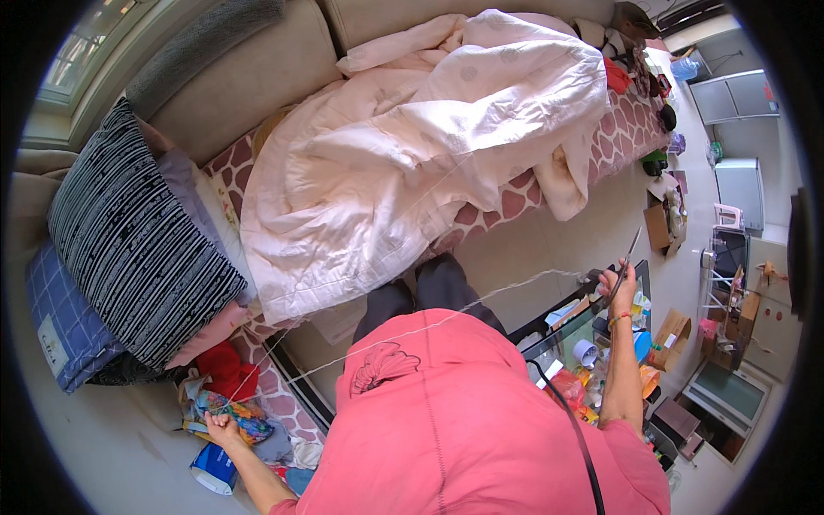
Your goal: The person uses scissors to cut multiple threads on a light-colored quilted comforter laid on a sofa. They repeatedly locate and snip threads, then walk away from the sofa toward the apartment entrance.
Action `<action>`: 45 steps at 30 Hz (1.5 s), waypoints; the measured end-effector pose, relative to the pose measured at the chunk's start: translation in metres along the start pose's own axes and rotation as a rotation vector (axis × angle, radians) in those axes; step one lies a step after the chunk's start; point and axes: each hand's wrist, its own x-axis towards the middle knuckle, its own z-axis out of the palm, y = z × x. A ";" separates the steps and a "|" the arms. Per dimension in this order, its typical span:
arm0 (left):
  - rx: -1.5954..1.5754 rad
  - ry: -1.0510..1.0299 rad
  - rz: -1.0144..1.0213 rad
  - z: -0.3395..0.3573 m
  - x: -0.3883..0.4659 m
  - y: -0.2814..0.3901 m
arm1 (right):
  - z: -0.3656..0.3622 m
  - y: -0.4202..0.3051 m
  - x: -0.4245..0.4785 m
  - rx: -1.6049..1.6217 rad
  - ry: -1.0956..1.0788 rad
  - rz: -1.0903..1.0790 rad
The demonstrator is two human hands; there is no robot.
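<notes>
My right hand (619, 288), out to the right over the glass table, grips a pair of scissors (633, 248) with the blades pointing up and away. A white string (508, 288) sags across in front of my body from beside the right hand towards the left. My left hand (224, 430), low at the left, is closed on a strand of white string (248, 378) that runs up towards the quilt. Whether both strands are one length, I cannot tell. Ahead, a pale pink quilt (386, 167) lies rumpled over the sofa.
A striped cushion (141, 244) leans at the sofa's left end, above a folded blue checked cloth (67, 322). Clothes (225, 370) and a blue packet (214, 468) lie near my left hand. Cups and bags crowd the glass table (560, 347). Cardboard boxes (671, 338) stand beyond.
</notes>
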 end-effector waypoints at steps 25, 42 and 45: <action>1.129 -1.275 0.480 0.340 -0.270 -0.561 | 0.109 -0.062 0.083 0.237 -1.080 0.424; 1.098 -1.122 0.428 0.347 -0.337 -0.536 | 0.209 -0.042 0.128 -0.110 -1.603 0.293; 1.021 -1.062 0.323 0.349 -0.351 -0.529 | 0.244 -0.038 0.132 -0.193 -1.664 0.238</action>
